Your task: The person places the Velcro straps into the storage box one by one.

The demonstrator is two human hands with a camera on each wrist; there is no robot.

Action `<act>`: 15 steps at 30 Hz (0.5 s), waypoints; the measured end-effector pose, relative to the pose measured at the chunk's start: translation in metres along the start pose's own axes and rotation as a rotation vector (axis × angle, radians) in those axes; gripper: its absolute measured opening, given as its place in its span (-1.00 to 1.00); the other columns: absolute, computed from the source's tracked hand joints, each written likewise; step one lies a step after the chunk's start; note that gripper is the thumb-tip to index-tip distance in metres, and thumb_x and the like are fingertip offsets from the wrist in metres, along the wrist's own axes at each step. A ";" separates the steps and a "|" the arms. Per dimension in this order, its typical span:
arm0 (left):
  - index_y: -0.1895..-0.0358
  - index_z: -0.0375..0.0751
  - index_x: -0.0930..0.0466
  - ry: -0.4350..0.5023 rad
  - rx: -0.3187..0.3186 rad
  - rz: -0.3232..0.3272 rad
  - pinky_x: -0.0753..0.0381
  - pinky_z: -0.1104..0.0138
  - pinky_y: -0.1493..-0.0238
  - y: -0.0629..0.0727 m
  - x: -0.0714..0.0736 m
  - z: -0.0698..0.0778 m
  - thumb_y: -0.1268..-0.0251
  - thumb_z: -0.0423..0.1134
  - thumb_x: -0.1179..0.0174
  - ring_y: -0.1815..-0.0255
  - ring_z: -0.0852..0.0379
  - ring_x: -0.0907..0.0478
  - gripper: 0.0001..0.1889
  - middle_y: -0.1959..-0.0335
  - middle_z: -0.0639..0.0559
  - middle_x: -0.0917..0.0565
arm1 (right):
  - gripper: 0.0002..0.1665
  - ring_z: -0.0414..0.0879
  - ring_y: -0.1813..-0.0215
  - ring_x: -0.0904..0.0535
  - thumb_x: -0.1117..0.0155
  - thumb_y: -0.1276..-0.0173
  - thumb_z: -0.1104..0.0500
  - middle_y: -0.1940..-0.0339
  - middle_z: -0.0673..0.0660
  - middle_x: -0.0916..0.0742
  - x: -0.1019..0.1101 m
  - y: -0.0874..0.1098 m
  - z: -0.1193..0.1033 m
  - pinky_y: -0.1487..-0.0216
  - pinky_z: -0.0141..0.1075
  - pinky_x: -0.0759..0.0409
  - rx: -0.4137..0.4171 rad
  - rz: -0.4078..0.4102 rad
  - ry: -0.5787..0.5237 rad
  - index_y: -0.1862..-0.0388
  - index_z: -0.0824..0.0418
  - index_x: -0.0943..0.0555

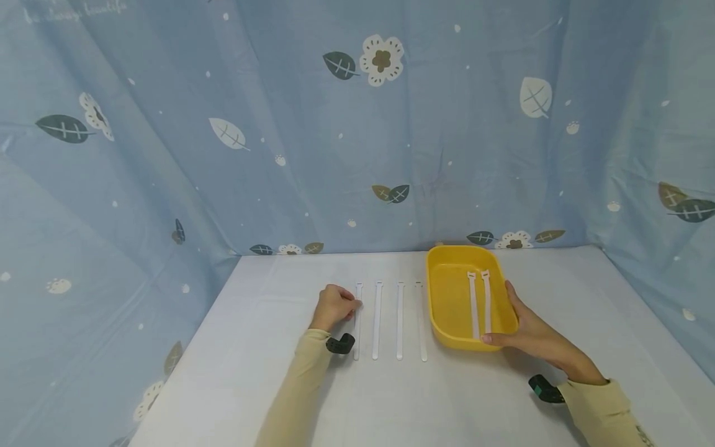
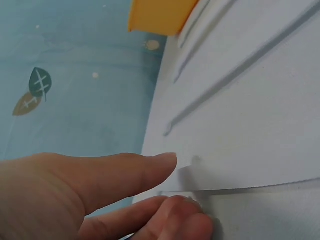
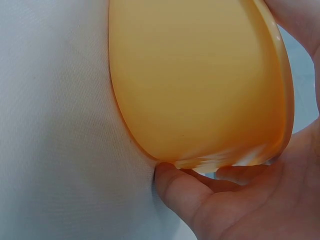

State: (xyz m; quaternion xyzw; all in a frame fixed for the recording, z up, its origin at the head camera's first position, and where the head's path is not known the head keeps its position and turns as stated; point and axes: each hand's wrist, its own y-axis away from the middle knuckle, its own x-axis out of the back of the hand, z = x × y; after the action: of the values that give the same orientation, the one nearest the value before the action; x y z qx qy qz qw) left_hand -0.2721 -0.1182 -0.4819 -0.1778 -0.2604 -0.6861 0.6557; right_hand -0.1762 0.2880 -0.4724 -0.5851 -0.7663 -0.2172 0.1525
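Note:
Several white cable ties with slotted heads lie side by side on the table in the head view. My left hand point(image 1: 334, 305) is at the leftmost cable tie point(image 1: 356, 341), fingertips right over its upper part. In the left wrist view the thumb point(image 2: 145, 170) is straight and apart from the curled fingers point(image 2: 175, 220), with a tie's edge passing by them. My right hand point(image 1: 527, 332) grips the right side of a yellow plastic tray point(image 1: 447, 298), thumb at the near rim and fingers along the outer wall. Two white cable ties point(image 1: 473, 304) lie inside the tray.
Three more cable ties point(image 1: 400, 320) lie in the row between my left hand and the tray. A white cloth covers the table point(image 1: 413, 403). A blue patterned curtain point(image 1: 301, 136) hangs behind the table and at both sides.

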 end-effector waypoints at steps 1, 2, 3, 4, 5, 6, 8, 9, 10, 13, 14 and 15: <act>0.20 -0.42 -0.71 -0.014 -0.005 0.000 -0.57 0.47 0.51 0.001 0.000 0.002 -0.22 -0.35 -0.42 0.60 0.21 -0.61 -0.82 0.52 -0.10 -0.74 | 0.61 0.45 -0.67 0.07 -0.53 -0.23 -0.03 -0.71 0.45 0.21 0.000 0.000 0.000 -0.48 0.59 0.01 0.003 0.001 0.005 -0.65 0.13 0.63; 0.21 -0.41 -0.71 -0.024 -0.007 0.003 -0.57 0.48 0.51 0.002 -0.001 0.002 -0.21 -0.35 -0.43 0.60 0.21 -0.61 -0.82 0.51 -0.09 -0.74 | 0.61 0.44 -0.66 0.05 -0.53 -0.23 -0.04 -0.71 0.46 0.20 0.000 0.000 0.001 -0.47 0.59 0.00 0.005 0.002 0.010 -0.65 0.13 0.63; 0.22 -0.39 -0.71 -0.038 -0.010 0.007 -0.56 0.48 0.51 0.002 -0.001 0.003 -0.19 -0.35 -0.43 0.60 0.21 -0.61 -0.82 0.51 -0.07 -0.73 | 0.61 0.45 -0.66 0.05 -0.52 -0.23 -0.04 -0.71 0.46 0.20 0.000 0.000 0.001 -0.47 0.59 -0.01 0.006 0.002 0.016 -0.65 0.13 0.63; 0.22 -0.38 -0.71 -0.052 -0.016 0.008 -0.55 0.48 0.52 0.002 -0.002 0.003 -0.18 -0.34 -0.44 0.60 0.21 -0.61 -0.82 0.50 -0.07 -0.73 | 0.61 0.45 -0.66 0.05 -0.52 -0.23 -0.04 -0.71 0.46 0.20 0.000 -0.001 0.002 -0.47 0.59 -0.02 0.008 0.002 0.020 -0.65 0.13 0.63; 0.23 -0.37 -0.71 -0.065 -0.016 0.011 -0.56 0.47 0.51 0.001 -0.002 0.002 -0.17 -0.34 -0.46 0.60 0.20 -0.61 -0.82 0.50 -0.06 -0.73 | 0.61 0.46 -0.66 0.05 -0.52 -0.24 -0.04 -0.71 0.46 0.20 0.001 -0.001 0.002 -0.47 0.59 -0.03 0.007 0.002 0.023 -0.65 0.12 0.63; 0.24 -0.35 -0.71 -0.079 -0.016 0.013 -0.55 0.46 0.51 0.001 -0.003 0.002 -0.15 -0.33 -0.47 0.59 0.19 -0.61 -0.81 0.49 -0.06 -0.73 | 0.60 0.46 -0.66 0.06 -0.52 -0.24 -0.04 -0.71 0.45 0.20 0.001 -0.001 0.003 -0.46 0.59 -0.03 0.008 0.001 0.023 -0.65 0.11 0.63; 0.24 -0.33 -0.72 -0.093 -0.009 0.018 -0.56 0.45 0.50 -0.001 -0.004 0.000 -0.13 -0.32 -0.50 0.59 0.18 -0.61 -0.80 0.49 -0.07 -0.73 | 0.60 0.47 -0.67 0.08 -0.52 -0.24 -0.03 -0.71 0.44 0.21 0.001 -0.002 0.003 -0.46 0.60 -0.02 0.008 -0.004 0.017 -0.64 0.10 0.64; 0.24 -0.33 -0.72 -0.099 -0.007 0.018 -0.56 0.44 0.50 -0.001 -0.005 -0.001 -0.12 -0.32 -0.51 0.58 0.18 -0.61 -0.80 0.48 -0.08 -0.73 | 0.60 0.48 -0.67 0.10 -0.52 -0.25 -0.03 -0.71 0.44 0.22 0.001 -0.002 0.004 -0.46 0.60 -0.01 0.009 -0.006 0.012 -0.64 0.10 0.64; 0.24 -0.32 -0.72 -0.107 -0.007 0.019 -0.56 0.44 0.50 -0.002 -0.005 -0.001 -0.11 -0.32 -0.52 0.58 0.18 -0.61 -0.79 0.48 -0.08 -0.73 | 0.60 0.49 -0.68 0.12 -0.52 -0.25 -0.02 -0.72 0.43 0.23 0.001 -0.002 0.003 -0.46 0.60 0.00 0.009 -0.007 0.008 -0.64 0.09 0.64; 0.24 -0.32 -0.72 -0.116 -0.004 0.021 -0.56 0.44 0.50 -0.003 -0.006 -0.002 -0.10 -0.33 -0.53 0.58 0.18 -0.61 -0.79 0.48 -0.07 -0.72 | 0.60 0.50 -0.68 0.13 -0.52 -0.25 -0.02 -0.72 0.42 0.25 0.001 -0.001 0.003 -0.46 0.61 0.01 0.009 -0.006 0.012 -0.64 0.08 0.64; 0.24 -0.32 -0.72 -0.120 -0.003 0.021 -0.57 0.44 0.50 -0.003 -0.006 -0.002 -0.10 -0.33 -0.53 0.59 0.19 -0.61 -0.78 0.47 -0.07 -0.72 | 0.60 0.49 -0.67 0.12 -0.52 -0.24 -0.03 -0.72 0.42 0.24 0.001 -0.001 0.002 -0.45 0.61 0.01 0.008 -0.004 0.018 -0.65 0.08 0.63; 0.24 -0.32 -0.72 -0.121 -0.003 0.021 -0.56 0.44 0.50 -0.003 -0.006 -0.002 -0.10 -0.33 -0.53 0.59 0.19 -0.61 -0.79 0.47 -0.07 -0.72 | 0.60 0.49 -0.67 0.10 -0.52 -0.24 -0.04 -0.72 0.43 0.23 0.001 -0.001 0.002 -0.45 0.61 0.00 0.007 -0.001 0.027 -0.65 0.08 0.63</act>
State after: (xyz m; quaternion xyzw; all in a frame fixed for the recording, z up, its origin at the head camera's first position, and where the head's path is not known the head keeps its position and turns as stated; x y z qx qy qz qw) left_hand -0.2746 -0.1144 -0.4878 -0.2225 -0.2967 -0.6675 0.6457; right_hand -0.1777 0.2897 -0.4741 -0.5810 -0.7654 -0.2224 0.1646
